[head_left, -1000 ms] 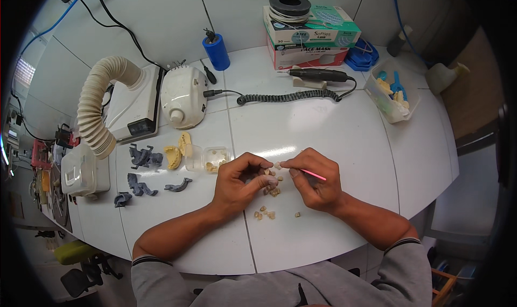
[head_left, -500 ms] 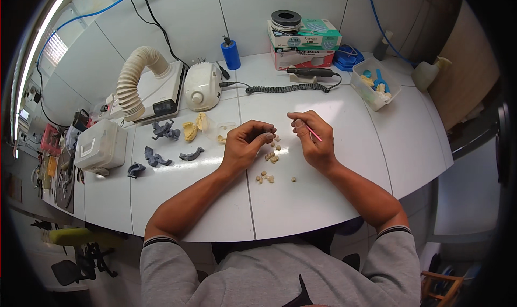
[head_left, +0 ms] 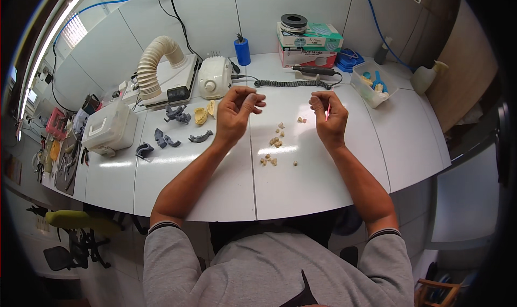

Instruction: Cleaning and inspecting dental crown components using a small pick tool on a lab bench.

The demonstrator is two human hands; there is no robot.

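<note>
Above the middle of the bench, my left hand (head_left: 235, 113) is raised with its thumb and fingers curled together. Whatever its fingertips may hold is too small to make out. My right hand (head_left: 330, 116) is closed around a thin pink stick (head_left: 328, 111), perhaps a pencil or brush handle. On the bench between and below both hands lie several small tooth-coloured pieces (head_left: 276, 142), like dental crowns, in loose groups. A pair of them (head_left: 301, 120) sits closest to my right hand. Left of my left hand are a yellowish dental cast (head_left: 201, 116) and grey dental models (head_left: 176, 113).
At the back stand a white hose unit (head_left: 157, 65), a white control box (head_left: 215, 77), a blue cylinder (head_left: 242, 51) and stacked boxes (head_left: 307, 58). A handpiece (head_left: 314, 70) rests on its stand. A clear tub (head_left: 374, 94) is at right, a white case (head_left: 110, 126) at left.
My hands have moved farther apart and away from me over the bench. The pink stick now points more upright in my right hand. The view has shifted slightly.
</note>
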